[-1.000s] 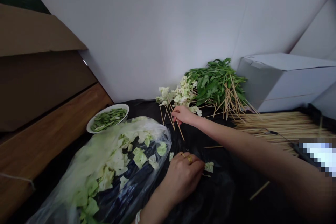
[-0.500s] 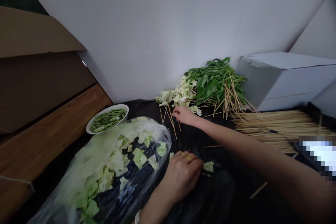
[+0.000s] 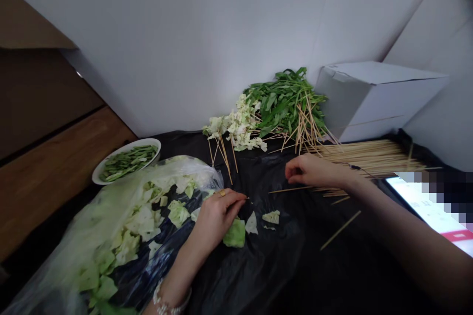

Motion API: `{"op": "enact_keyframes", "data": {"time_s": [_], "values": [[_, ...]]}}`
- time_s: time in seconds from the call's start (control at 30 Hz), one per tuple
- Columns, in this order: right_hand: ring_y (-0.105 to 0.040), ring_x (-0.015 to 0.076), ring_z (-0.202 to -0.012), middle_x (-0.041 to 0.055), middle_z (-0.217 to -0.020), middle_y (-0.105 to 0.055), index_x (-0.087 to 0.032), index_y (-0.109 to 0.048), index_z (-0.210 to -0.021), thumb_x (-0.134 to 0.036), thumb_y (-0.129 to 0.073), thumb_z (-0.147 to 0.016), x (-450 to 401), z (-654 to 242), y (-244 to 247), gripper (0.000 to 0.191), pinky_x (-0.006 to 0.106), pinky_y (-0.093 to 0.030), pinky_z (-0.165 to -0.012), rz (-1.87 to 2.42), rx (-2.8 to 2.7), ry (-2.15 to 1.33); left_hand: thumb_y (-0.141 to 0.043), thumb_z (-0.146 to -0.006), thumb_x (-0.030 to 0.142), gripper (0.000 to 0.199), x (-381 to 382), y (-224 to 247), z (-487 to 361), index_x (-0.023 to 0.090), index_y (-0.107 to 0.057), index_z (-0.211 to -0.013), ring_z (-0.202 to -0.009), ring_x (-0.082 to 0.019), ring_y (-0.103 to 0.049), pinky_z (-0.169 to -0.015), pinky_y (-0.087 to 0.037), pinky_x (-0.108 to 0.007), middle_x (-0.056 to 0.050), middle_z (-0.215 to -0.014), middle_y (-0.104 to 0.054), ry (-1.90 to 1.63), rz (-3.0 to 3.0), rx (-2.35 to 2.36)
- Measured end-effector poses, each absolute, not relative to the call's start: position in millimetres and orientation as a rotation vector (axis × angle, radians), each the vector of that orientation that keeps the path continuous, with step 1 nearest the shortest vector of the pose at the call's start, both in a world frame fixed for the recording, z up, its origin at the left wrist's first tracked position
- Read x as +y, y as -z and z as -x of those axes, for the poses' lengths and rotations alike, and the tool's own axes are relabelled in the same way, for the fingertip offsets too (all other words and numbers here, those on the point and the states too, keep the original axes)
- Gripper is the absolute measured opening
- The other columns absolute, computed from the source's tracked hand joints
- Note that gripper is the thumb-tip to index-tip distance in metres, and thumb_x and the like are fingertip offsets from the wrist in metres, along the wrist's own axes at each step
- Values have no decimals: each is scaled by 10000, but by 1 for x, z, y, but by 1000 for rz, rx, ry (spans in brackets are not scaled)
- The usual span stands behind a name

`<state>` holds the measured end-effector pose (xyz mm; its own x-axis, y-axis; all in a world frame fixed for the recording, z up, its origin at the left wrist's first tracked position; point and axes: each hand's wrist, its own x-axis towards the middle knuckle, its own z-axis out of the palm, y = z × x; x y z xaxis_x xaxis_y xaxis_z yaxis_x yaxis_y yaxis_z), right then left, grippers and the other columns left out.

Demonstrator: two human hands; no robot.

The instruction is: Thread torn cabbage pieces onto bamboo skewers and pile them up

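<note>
My left hand (image 3: 219, 214) is above the near edge of the clear plastic bag (image 3: 107, 211). Its thumb and forefinger are pinched together over a tiny bit I cannot make out. Just below it lies a green cabbage piece (image 3: 235, 234), with a paler cabbage piece (image 3: 252, 224) beside that. My right hand (image 3: 303, 170) hovers over a single bamboo skewer (image 3: 286, 190), fingers loosely curled and slightly apart from the thumb; nothing shows in them. Skewers threaded with cabbage leaves (image 3: 238, 125) lie by the wall, their bare sticks pointing toward me.
Skewered leafy greens (image 3: 284, 101) are heaped beside the cabbage. A pile of bare skewers (image 3: 365, 155) lies right, before a white box (image 3: 373, 93). Left stands a white bowl (image 3: 96, 174) of green pods. A lit screen (image 3: 414, 206) is at the right edge; one stick (image 3: 340, 230) lies nearer.
My right hand has left the cabbage skewers and moved right to the bare sticks. My left hand has lifted and turned, its fingers now pinched, uncovering cabbage pieces. The view has shifted slightly.
</note>
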<state>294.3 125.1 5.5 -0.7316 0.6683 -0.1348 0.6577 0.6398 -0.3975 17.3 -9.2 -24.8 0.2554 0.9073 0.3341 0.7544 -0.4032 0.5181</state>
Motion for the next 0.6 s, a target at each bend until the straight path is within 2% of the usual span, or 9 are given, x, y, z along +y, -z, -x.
{"op": "enact_keyframes", "data": {"time_s": [0.17, 0.33, 0.4, 0.5, 0.6], "values": [[-608, 185, -760, 27, -799, -679, -197, -677, -768, -196, -669, -715, 121, -294, 18, 54, 254, -376, -633, 1139, -2927, -555, -579, -911, 281, 180, -9, 14, -11, 209, -744, -910, -763, -168, -669, -715, -461, -264, -31, -848, -741, -664, -2075, 1523], [-592, 205, -813, 64, -802, -654, -179, -650, -754, -89, -531, -776, 117, -291, 27, 151, 278, -377, -682, 1131, -2963, -438, -642, -847, 341, 175, -13, 5, -7, 197, -734, -811, -715, -182, -606, -650, -411, -277, -32, -765, -658, -401, -2056, 1623], [-580, 201, -822, 66, -814, -644, -175, -631, -760, -98, -497, -826, 113, -288, 21, 168, 288, -382, -711, 1084, -2963, -421, -688, -794, 334, 153, -15, 4, -5, 197, -721, -853, -757, -194, -601, -659, -403, -280, -37, -829, -646, -330, -2057, 1668], [-564, 182, -835, 42, -842, -633, -183, -609, -815, -131, -488, -888, 102, -282, 4, 151, 289, -387, -747, 937, -2865, -476, -747, -707, 311, 261, -17, 5, -1, 221, -702, -948, -805, -205, -593, -686, -395, -285, -30, -906, -645, -234, -2058, 1671], [-548, 165, -826, 18, -841, -620, -191, -600, -867, -160, -496, -925, 85, -276, -17, 123, 286, -388, -743, 793, -2721, -554, -749, -674, 281, 309, -18, 6, 1, 242, -696, -976, -806, -206, -580, -692, -380, -285, -6, -851, -646, -160, -2051, 1627]]}}
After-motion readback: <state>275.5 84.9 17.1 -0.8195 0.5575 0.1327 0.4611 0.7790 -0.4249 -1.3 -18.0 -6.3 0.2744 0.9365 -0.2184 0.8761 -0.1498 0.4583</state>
